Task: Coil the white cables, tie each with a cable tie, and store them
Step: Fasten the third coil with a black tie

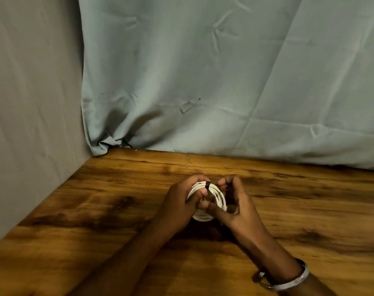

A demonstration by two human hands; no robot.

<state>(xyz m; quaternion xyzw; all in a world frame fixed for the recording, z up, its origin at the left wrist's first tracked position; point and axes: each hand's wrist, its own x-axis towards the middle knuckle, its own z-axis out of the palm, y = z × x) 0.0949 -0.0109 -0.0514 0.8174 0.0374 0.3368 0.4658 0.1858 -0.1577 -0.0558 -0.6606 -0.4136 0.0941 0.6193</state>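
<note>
Left hand (177, 201) is gripping the white coil (205, 201) just above the table (96, 210), right hand (235, 201) is curling round its far side near the black tie (207, 185); coil is looking light, springy, best pinched across bundled loops

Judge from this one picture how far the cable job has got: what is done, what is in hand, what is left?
Done: the white cable is wound into a coil, with a black cable tie already round its top.
In hand: the left hand grips the coil; the right hand works at it, seemingly at the tie.
Left: storing it. No container or other cable shows on the wooden table.
</note>
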